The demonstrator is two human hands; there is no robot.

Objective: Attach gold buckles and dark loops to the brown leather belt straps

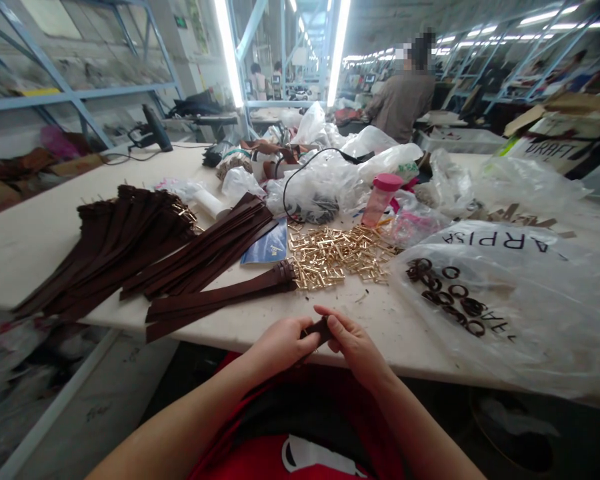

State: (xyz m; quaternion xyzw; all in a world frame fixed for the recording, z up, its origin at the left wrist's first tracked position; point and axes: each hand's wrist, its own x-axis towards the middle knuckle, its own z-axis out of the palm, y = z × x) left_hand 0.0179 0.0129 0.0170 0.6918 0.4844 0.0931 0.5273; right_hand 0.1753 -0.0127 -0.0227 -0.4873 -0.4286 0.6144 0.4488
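Note:
At the table's front edge, my left hand (pixel 291 341) and my right hand (pixel 353 341) are closed on a dark brown strap (pixel 322 329) between them. My fingers hide much of it, and whether a buckle is on it does not show. Just beyond lies a heap of gold-coloured buckles (pixel 333 253). A small stack of brown straps (pixel 220 293) with its end against the buckles is to the left. Behind it are a loose bunch of straps (pixel 210 250) and a large pile of straps (pixel 125 247) with metal at the far ends. Brown loops (pixel 455 293) lie on a plastic bag at right.
The printed plastic bag (pixel 545 300) covers the table's right side. Behind the buckles stand a pink-lidded cup (pixel 380 200) and crumpled clear bags (pixel 325 167). A blue booklet (pixel 267 243) lies partly under straps. A black handheld device (pixel 156 128) stands at the back left. Another person (pixel 405 100) is beyond the table.

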